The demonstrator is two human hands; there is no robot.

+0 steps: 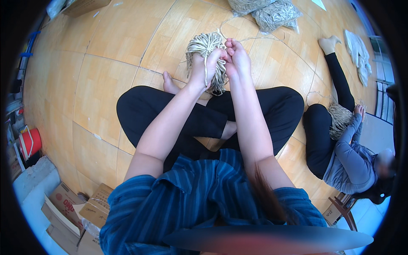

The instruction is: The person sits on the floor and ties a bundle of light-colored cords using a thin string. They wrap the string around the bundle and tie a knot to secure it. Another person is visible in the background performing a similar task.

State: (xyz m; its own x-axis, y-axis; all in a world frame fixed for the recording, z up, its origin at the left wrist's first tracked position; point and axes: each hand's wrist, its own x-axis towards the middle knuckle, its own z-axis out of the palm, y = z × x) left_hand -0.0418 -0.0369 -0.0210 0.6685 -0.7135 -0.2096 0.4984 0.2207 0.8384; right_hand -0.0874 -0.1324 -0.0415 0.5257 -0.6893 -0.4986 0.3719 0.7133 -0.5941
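Note:
A thick bundle of pale beige cord (207,43) hangs in loops in front of my crossed legs. My left hand (205,68) is wrapped round it, with one strand falling over the back of the hand. Close against its right side, my right hand (239,58) is closed, fingers curled in a pinch on a strand of the cord. A loose strand (259,38) runs from beside the right fingertips across the floor. The exact spot pinched is partly hidden by the fingers.
Clear plastic bags of similar cord (276,16) lie ahead. At the right, another person (352,157) sits on the floor with a cord bundle (338,120). Cardboard boxes (97,206) stand at the lower left, a red bucket (30,142) at the left. White cloth (358,55) lies far right.

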